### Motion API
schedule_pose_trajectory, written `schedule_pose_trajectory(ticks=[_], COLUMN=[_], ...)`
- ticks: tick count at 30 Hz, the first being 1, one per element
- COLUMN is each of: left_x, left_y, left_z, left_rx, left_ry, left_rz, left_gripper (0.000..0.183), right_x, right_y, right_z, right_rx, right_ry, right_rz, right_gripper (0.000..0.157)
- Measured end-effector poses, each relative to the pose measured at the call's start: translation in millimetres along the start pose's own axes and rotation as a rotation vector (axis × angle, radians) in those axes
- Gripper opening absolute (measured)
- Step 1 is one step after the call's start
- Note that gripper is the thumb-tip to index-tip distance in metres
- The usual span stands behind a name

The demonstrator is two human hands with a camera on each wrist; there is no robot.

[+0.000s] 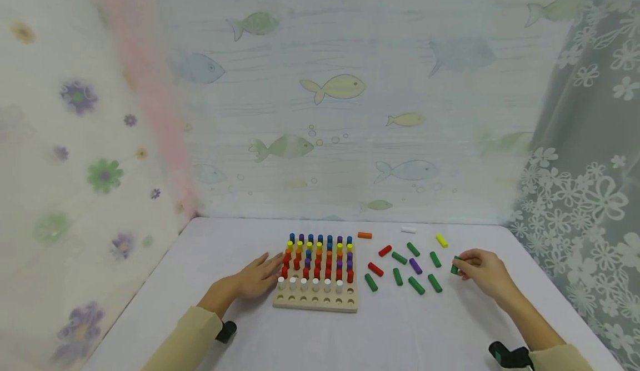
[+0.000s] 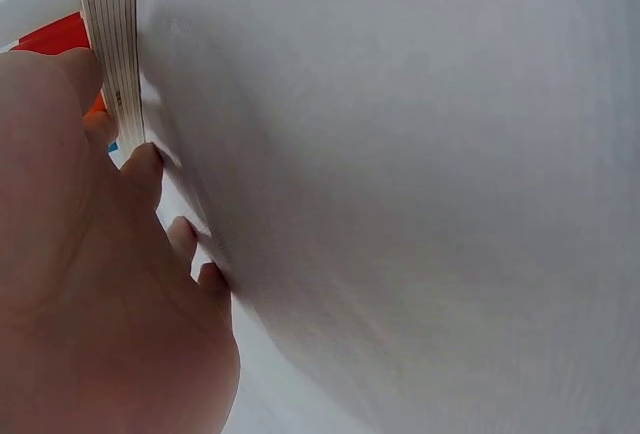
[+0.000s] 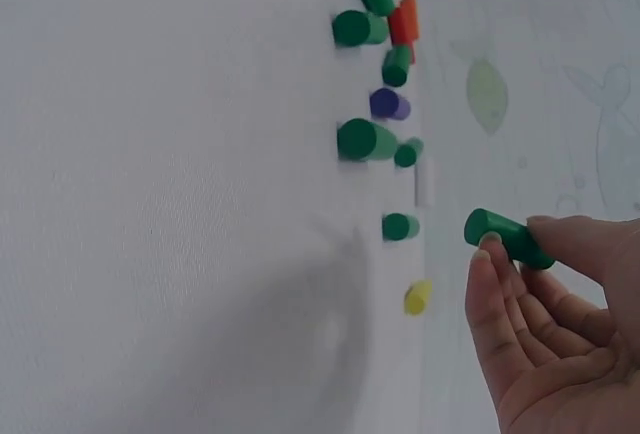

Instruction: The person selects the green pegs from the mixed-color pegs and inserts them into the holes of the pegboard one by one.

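Green peg [image 3: 495,229] in hand; pegboard [image 1: 321,295] and loose pegs on bench [image 1: 400,332]

Right hand [image 1: 485,274]: thumb and fingers closed in a pinch on the green peg, held at the right end of the loose pegs.

Left hand [image 1: 260,276]: fingers extended and apart, gripping nothing; fingertips touch the left edge of the pegboard.

Pegboard: pale wood, lying flat near the middle of the bench. Pegs stand upright in rows: blue and purple at the far side, then yellow, orange, red and, nearer, six white pegs [image 1: 304,285]. Round holes show along the front row.

Loose pegs, lying on the bench between the pegboard and the right hand: seven green pegs [image 1: 416,285]; two red pegs [image 1: 375,269]; one purple peg [image 1: 415,266]; one orange peg [image 1: 365,235], just beside the far right corner of the pegboard; one white peg [image 1: 408,230], toward the far edge; one yellow peg [image 1: 441,240], at far right.

Surroundings: white cloth over the bench; fish-printed curtain [image 1: 345,154] behind; cream sleeves [image 1: 187,340].
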State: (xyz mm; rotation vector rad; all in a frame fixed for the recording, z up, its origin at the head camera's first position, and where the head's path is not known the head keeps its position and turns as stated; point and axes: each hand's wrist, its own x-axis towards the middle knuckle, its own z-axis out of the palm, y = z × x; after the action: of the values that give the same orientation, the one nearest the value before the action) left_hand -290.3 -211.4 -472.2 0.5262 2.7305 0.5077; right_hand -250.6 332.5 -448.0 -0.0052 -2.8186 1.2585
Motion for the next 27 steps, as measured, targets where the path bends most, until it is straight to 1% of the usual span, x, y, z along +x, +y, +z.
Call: schedule_pose_trajectory(ticks=[2, 7, 11, 14, 19, 22, 27], left_x=[0.0, 2.8, 6.2, 7.9, 10.1, 8.0, 4.3], left_y=[-0.7, -3.4, -7.7, -11.4, -15.4, -12.5, -9.6], left_z=[0.5, 1.3, 3.8, 6.5, 12.1, 11.2, 6.7], left_rx=[0.014, 0.012, 0.017, 0.017, 0.01, 0.018, 0.034], left_ry=[-0.001, -0.003, -0.009, 0.004, 0.03, 0.026, 0.009], left_rz=[0.0, -0.006, 0.014, 0.042, 0.049, 0.036, 0.054], left_gripper=[0.061, 0.061, 0.061, 0.061, 0.06, 0.06, 0.061], right_x=[-1, -5, -8, -9, -12, -14, -15], right_y=[-5, -17, -23, -28, -36, -42, -53], right_z=[3.1, 11.0, 15.6, 18.5, 24.4, 28.8, 36.4], right_rx=[0.012, 0.042, 0.068, 0.084, 0.104, 0.121, 0.144], right_ry=[0.001, 0.014, 0.004, -0.007, -0.024, -0.035, -0.063], right_rz=[-0.014, -0.051, -0.074, -0.083, -0.107, -0.124, -0.143], right_gripper=[0.036, 0.032, 0.031, 0.031, 0.031, 0.031, 0.031])
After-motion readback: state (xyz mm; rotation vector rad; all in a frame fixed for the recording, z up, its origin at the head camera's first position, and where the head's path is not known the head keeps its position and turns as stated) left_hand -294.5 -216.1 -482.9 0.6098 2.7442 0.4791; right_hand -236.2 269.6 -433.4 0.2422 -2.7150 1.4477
